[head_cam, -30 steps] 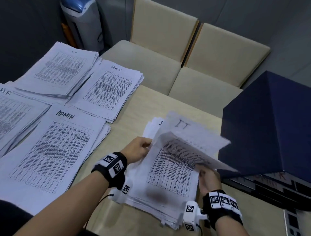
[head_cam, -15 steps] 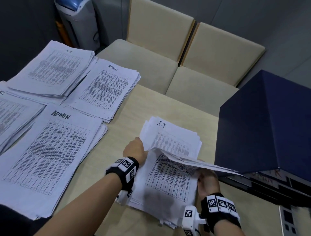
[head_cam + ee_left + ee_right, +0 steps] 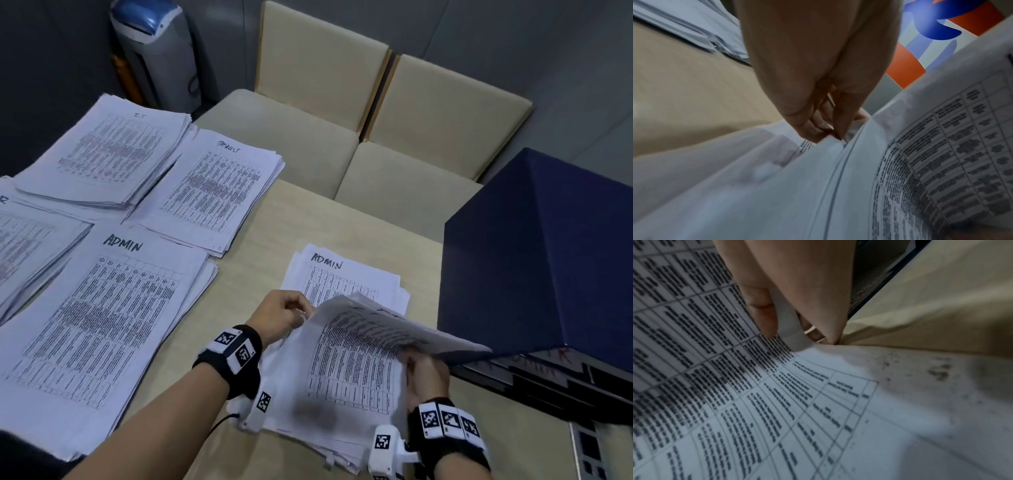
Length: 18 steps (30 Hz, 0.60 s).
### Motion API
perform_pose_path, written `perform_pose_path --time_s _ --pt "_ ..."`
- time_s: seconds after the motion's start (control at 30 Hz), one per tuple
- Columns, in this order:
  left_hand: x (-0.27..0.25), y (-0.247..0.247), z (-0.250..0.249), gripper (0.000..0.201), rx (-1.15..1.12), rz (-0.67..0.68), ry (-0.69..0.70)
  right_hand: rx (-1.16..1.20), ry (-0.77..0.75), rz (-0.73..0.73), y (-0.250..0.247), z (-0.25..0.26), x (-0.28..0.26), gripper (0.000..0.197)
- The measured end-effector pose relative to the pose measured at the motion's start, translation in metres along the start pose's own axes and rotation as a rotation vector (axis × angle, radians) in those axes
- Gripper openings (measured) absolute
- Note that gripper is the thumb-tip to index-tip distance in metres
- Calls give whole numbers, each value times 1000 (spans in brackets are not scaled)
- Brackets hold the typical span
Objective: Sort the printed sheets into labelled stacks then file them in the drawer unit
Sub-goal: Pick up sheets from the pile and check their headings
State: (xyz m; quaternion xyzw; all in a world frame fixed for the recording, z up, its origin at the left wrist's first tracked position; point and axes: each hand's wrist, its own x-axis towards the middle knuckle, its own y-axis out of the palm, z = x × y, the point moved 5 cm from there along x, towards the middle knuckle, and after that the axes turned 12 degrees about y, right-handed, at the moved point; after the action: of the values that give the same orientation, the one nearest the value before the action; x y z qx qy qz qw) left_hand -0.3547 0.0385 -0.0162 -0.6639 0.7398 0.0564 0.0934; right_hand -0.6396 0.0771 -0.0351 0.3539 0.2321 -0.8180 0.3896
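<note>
An unsorted pile of printed sheets (image 3: 346, 380) lies on the table in front of me. Both hands hold a few lifted sheets (image 3: 387, 325) bent up off its near part. My left hand (image 3: 294, 313) pinches their left edge; the left wrist view shows the fingertips (image 3: 818, 131) curled on the paper edge. My right hand (image 3: 419, 371) pinches their right edge, thumb (image 3: 762, 314) on the printed side. Beyond the lifted sheets a sheet marked ADMIN (image 3: 329, 270) shows on the pile. Sorted stacks lie at left: ADMIN (image 3: 113, 308), IT (image 3: 113, 150), a third label (image 3: 219, 188), HR (image 3: 27, 246).
The dark blue drawer unit (image 3: 548, 257) stands at the right on the table (image 3: 260, 240), its labelled drawer fronts (image 3: 548, 380) facing me. Two beige chairs (image 3: 342, 113) sit beyond the table edge. A grey and blue appliance (image 3: 154, 51) stands on the floor at the back left.
The raised sheets dropped lower over the pile, then lifted slightly. The far sheet showing on the pile read I.T half a second ago and now reads ADMIN. Both hands keep their hold.
</note>
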Motion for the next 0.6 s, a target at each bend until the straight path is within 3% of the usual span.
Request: perform_pose_path --time_s 0.13,0.23,0.37,0.43,0.47,0.53,0.6 --pt "-1 0 -8 35 -87 16 -29 46 -90 9 9 8 -8 26" --pt "0 8 -27 37 -96 59 63 60 -199 43 30 33 -21 20" --pt "7 3 -88 25 -78 -152 345 35 -407 239 66 84 -53 38" --pt "11 -7 -117 9 -105 -244 428 -5 -545 310 79 112 -80 16" --pt "13 -15 -124 23 -116 -293 449 -20 -619 319 83 121 -90 8" --pt "10 -26 -137 46 -99 -355 472 -35 -713 316 89 127 -103 12" --pt "6 -35 -132 43 -99 -399 467 -35 -699 338 93 114 -95 13"
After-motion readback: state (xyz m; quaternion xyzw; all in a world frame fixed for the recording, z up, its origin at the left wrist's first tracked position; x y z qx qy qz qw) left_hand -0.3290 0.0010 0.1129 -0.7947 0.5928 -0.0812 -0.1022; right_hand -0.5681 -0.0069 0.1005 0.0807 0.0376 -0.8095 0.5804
